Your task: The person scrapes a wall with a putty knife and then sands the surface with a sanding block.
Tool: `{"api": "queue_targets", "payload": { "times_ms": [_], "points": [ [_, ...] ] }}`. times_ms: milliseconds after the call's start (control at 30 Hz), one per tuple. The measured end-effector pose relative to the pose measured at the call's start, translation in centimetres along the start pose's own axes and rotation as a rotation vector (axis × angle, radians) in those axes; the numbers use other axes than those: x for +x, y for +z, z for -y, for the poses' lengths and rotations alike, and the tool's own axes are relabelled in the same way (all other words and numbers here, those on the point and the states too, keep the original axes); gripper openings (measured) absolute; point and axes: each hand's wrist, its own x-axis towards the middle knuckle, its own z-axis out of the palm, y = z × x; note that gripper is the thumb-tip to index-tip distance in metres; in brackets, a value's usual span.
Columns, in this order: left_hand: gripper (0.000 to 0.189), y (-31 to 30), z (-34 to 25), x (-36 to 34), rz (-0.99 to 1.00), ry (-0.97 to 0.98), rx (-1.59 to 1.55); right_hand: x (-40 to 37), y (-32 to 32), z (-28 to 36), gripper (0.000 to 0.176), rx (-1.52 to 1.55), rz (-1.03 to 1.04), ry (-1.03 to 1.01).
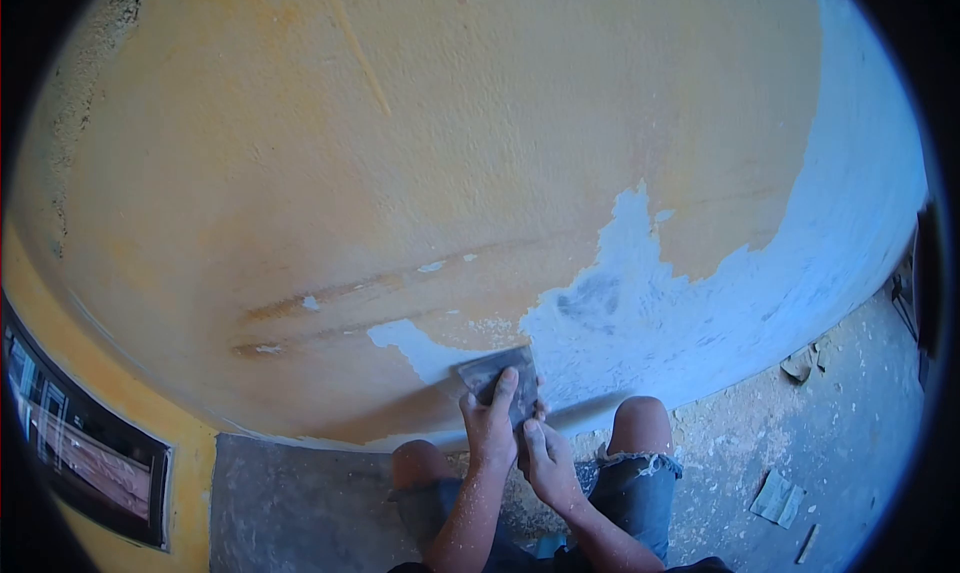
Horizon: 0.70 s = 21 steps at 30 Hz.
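Note:
A flat grey scraper [485, 370] lies with its wide front edge against the wall [480, 173], where yellow paint meets a bare whitish patch [590, 343]. My left hand [488, 431] is closed around the blade, its thumb flat on the upper face and its fingers underneath. Just below and to the right, my right hand [548, 463] is closed on the scraper's lower end; any handle there is hidden by the fingers. White dust speckles both forearms.
My bent knees [640, 428] are close to the wall's foot. On the grey floor [690, 513] lie paint flakes, broken chunks [798, 365], a crumpled paper-like piece [777, 499] and a short stick [807, 544]. A dark-framed glass panel [90, 453] is at lower left.

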Motion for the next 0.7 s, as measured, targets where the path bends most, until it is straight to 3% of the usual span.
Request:
{"api": "queue_targets", "payload": {
  "times_ms": [100,267,333,567,633,700],
  "points": [
    [0.022,0.4,0.4,0.2,0.011,0.007,-0.002,0.2,-0.7,-0.7,0.046,-0.089,-0.012,0.072],
    [0.023,0.7,-0.4,-0.1,0.018,0.014,-0.026,0.0,-0.4,1.0,0.044,-0.067,-0.011,-0.004],
    [0.023,1.1,-0.4,-0.2,0.035,0.003,-0.04,-0.5,-1.1,1.0,0.043,-0.046,0.021,0.097],
    [0.023,1.3,0.1,-0.3,0.007,0.0,-0.09,-0.6,-1.3,2.4,0.041,-0.15,-0.017,-0.013],
    [0.024,1.5,0.7,-0.4,0.012,-0.022,-0.129,-0.8,-1.9,2.5,0.04,-0.123,-0.007,0.089],
    [0.024,2.1,0.2,0.0,0.0,0.002,-0.115,-0.2,-1.7,3.6,0.04,-0.155,-0.019,0.04]
  ]
}}
